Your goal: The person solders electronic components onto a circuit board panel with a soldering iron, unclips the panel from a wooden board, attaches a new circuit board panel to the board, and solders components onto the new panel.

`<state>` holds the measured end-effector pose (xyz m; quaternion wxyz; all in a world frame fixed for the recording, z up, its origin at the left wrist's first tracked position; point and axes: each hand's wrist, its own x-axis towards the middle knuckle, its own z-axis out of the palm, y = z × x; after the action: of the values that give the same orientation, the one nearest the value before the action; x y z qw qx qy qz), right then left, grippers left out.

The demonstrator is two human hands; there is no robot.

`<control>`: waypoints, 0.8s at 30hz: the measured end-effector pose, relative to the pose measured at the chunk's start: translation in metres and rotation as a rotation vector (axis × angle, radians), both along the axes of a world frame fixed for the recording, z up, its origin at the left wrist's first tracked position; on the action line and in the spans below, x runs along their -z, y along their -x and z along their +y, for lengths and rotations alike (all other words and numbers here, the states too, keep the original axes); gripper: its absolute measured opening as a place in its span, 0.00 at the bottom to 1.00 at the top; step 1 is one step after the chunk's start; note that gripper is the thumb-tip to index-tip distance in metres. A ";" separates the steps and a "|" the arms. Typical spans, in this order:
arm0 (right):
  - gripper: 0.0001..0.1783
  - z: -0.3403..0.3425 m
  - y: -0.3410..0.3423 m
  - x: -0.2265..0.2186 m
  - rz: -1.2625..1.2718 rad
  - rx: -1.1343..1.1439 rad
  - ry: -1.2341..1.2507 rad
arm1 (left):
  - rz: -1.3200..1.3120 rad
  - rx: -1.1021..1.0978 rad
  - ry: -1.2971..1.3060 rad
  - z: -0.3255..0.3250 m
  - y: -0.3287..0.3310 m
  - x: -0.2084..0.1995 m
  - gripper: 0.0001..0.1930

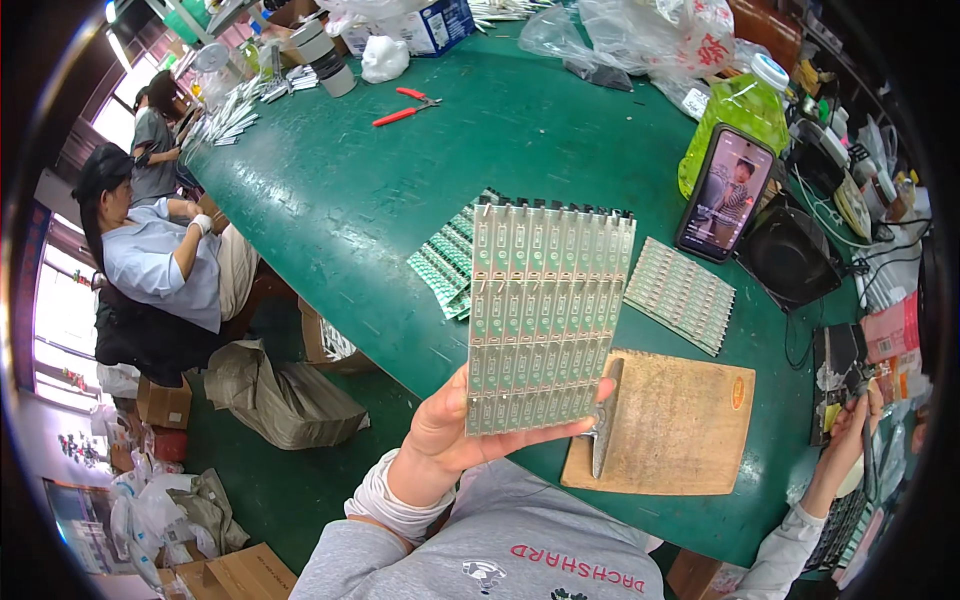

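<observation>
My left hand (455,425) holds up a panel of joined green circuit boards (545,320), gripping it along the lower edge. Small black parts line the panel's top edge. Far to the right, my right hand (855,425) is closed around a thin dark object, too small and too near the rim to name. Just beyond the raised panel lies a wooden board (680,425), with a metal blade (606,430) along its left side. Another circuit board panel (682,293) rests flat above the wooden board. More green-and-white panels (445,255) lie partly hidden behind the held one.
A phone (727,190) leans against a jug of yellow-green liquid (745,110). Red-handled pliers (405,107) lie on the green table (330,200). Cables and clutter crowd the right side. On the left sits a person in a light blue shirt (165,250), near a wrapped bundle (285,400).
</observation>
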<state>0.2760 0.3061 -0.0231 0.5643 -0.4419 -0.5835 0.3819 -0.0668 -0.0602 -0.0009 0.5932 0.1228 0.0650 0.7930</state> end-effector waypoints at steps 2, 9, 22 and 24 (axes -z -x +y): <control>0.17 0.002 -0.017 0.005 0.151 -0.107 0.117 | -0.008 -0.001 0.000 -0.002 -0.001 -0.001 0.49; 0.20 -0.006 -0.030 0.015 0.352 -0.082 0.351 | -0.026 0.029 -0.036 -0.007 -0.005 0.002 0.49; 0.09 -0.087 0.064 -0.031 -0.048 -0.528 0.374 | -0.067 0.028 -0.022 -0.011 0.002 0.004 0.48; 0.07 -0.093 0.092 -0.045 -0.374 -0.604 0.299 | 0.257 -0.231 0.134 -0.012 0.016 0.000 0.44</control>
<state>0.1844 0.2132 0.0218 0.2395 -0.3896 -0.7182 0.5245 -0.0826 -0.0723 -0.0006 0.4920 0.1748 0.2064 0.8275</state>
